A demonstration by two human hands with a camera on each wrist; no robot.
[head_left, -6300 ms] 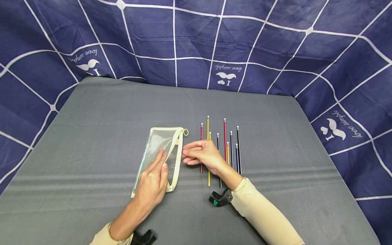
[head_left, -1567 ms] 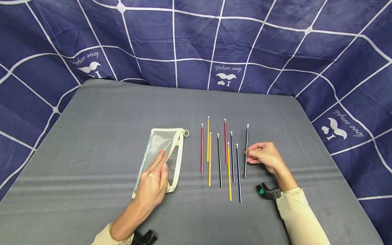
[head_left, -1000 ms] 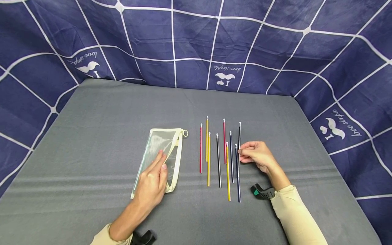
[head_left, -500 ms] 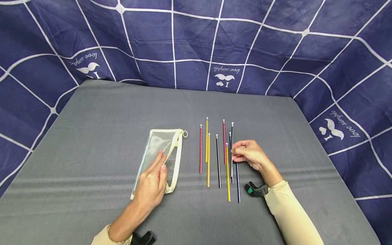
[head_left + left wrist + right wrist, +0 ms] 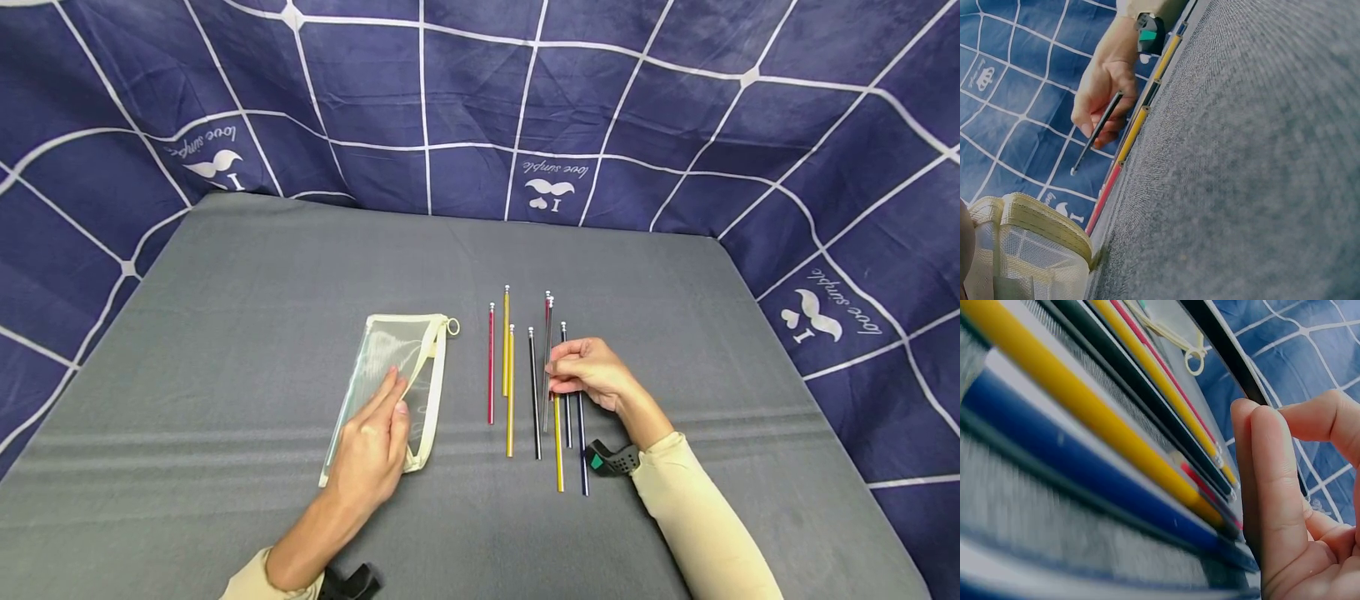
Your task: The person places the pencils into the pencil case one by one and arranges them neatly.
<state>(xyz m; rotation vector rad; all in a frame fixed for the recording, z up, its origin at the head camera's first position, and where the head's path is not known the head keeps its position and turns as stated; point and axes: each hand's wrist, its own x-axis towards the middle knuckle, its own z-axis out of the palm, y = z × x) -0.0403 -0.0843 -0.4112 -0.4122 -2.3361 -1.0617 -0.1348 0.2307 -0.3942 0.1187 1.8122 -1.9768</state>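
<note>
My left hand (image 5: 371, 442) rests on a see-through mesh pencil case (image 5: 382, 346) with cream edging, its fingers extended over the mesh. The thumb lies beside the gaping zip opening. In the left wrist view the mouth of the pencil case (image 5: 1047, 219) stands up from the table. Between thumb and fingertips, my right hand (image 5: 596, 371) pinches a black pencil (image 5: 549, 333), eraser end pointing away from me. The left wrist view shows this black pencil (image 5: 1099, 130) raised off the cloth. Below it lies a row of pencils, partly hidden by the hand.
Left of the right hand lie a red pencil (image 5: 491, 367), two yellow ones and another black pencil (image 5: 536, 408). Another yellow pencil (image 5: 559, 450) and dark blue pencils (image 5: 584, 454) lie under and beside it. A grey cloth (image 5: 300, 267) covers the table; a blue checked curtain (image 5: 472, 100) surrounds it.
Earlier at the pencil case, the right hand then took the black pencil at the row's right end. It has since carried that pencil left over the others. The left hand stays put.
</note>
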